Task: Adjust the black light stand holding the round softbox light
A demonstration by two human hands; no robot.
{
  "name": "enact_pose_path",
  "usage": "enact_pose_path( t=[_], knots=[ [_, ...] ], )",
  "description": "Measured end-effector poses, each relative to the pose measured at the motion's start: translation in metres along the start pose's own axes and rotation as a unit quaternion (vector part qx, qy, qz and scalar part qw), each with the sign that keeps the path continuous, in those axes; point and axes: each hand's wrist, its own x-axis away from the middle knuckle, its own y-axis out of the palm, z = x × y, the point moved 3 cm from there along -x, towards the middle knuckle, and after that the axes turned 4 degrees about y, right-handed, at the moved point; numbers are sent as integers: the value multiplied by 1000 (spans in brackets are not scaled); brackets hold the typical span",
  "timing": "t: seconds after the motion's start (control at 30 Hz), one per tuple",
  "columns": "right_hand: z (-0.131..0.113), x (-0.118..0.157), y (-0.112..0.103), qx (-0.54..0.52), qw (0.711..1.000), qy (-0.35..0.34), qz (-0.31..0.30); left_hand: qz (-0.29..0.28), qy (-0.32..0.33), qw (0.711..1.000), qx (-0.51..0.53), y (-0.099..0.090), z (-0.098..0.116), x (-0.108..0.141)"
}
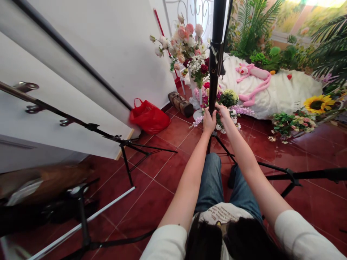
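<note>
A black upright stand (214,79) rises in front of me, its legs spread on the floor below my hands. Wrapped round its lower pole is my left hand (209,122), with the thumb up along the pole. My right hand (222,112) is closed at the right side of the same pole, a little higher, its fingertips against it. A black clamp or joint (216,59) sits on the pole well above both hands. Flowers lie just behind the pole.
A second black stand (123,142) stands at the left, near a red bag (149,116). Behind are a vase of flowers (187,39) and a pink plush toy (256,74) on white cloth (287,94). Black stand legs (306,176) reach in from the right.
</note>
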Motion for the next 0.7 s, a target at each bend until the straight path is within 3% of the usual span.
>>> enact_pose_path(
  t=[0.1,0.17,0.27,0.37,0.5,0.57,0.7],
  knots=[
    [-6,8,0,-16,998,-5,62,5,-3,1000,-18,-1,3,0],
    [-7,16,0,-28,997,9,68,2,-8,1000,-21,-1,3,0],
    [0,38,-9,-77,994,73,30,-3,-15,1000,-7,0,-1,-1],
    [11,75,-33,-135,984,101,-55,-12,-19,1000,4,0,-3,-2],
    [32,138,-97,-122,978,97,-139,-31,-39,999,-8,-2,1,-3],
    [48,166,-138,-103,982,110,-117,-26,-53,998,-17,-3,5,-3],
    [85,219,-229,-114,989,93,4,-7,-57,997,-47,-8,10,5]
  ],
)
